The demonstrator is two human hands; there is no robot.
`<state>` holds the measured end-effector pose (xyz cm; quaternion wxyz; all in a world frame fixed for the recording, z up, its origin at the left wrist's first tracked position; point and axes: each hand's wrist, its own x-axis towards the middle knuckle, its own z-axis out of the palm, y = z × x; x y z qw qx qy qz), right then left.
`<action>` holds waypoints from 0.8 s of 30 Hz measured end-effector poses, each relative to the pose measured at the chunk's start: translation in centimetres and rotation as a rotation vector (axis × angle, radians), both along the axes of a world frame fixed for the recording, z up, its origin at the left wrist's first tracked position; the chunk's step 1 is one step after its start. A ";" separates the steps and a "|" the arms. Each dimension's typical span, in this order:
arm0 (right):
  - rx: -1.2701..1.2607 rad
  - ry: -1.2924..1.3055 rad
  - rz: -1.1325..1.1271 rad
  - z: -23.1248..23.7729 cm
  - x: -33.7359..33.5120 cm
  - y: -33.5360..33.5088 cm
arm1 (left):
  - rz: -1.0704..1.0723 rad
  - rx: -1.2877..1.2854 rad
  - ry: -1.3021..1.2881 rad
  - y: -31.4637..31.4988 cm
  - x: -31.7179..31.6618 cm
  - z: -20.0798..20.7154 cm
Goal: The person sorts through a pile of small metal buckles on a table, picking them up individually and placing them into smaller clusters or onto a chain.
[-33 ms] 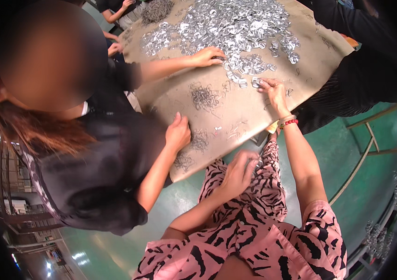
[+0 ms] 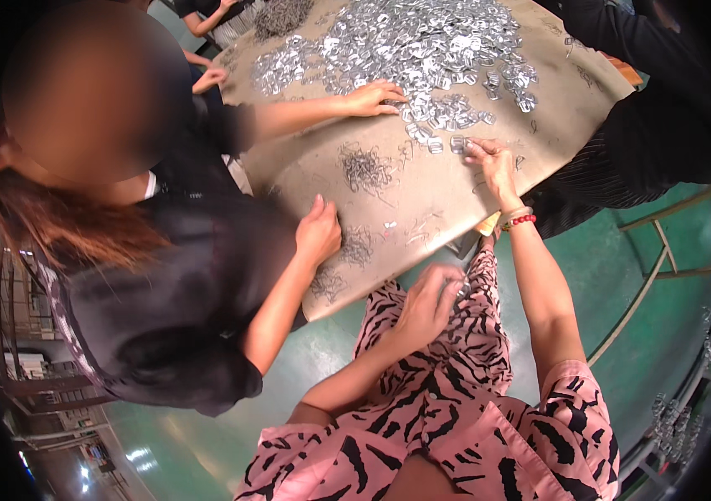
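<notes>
My right hand [image 2: 493,167] reaches over the near edge of the table, thumb and fingers closed on a flat silver metal buckle [image 2: 457,144]. That buckle lies at the near end of a large heap of similar metal buckles [image 2: 422,42]. Below the table edge, above my lap, my left hand [image 2: 430,307] is half curled. A small shiny metal piece [image 2: 462,288] shows at its fingertips; blur hides its exact shape. Small piles of thin bent wire pieces [image 2: 364,169] lie on the brown table covering [image 2: 422,196], left of my right hand.
A co-worker in black [image 2: 163,292] sits close on my left, one hand [image 2: 376,98] at the heap and the other [image 2: 318,234] at the table edge. Another person in dark clothes [image 2: 673,125] is at the right. Racks with hanging metal parts [image 2: 677,430] stand lower right.
</notes>
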<state>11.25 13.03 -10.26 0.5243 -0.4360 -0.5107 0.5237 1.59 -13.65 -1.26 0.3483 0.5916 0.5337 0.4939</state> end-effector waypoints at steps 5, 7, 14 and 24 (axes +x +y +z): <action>0.041 -0.210 0.122 6.5 3.8 -8.7 | -0.017 0.105 0.077 1.1 0.2 0.5; -0.032 -0.145 0.177 8.4 3.3 -13.2 | 0.023 0.131 0.099 0.9 -0.5 0.5; -0.038 -0.111 0.125 11.3 4.1 -20.4 | 0.021 0.144 0.114 1.8 -0.9 0.2; -0.167 0.239 0.049 8.8 3.0 -20.6 | 0.050 0.109 0.262 1.1 -1.6 -1.9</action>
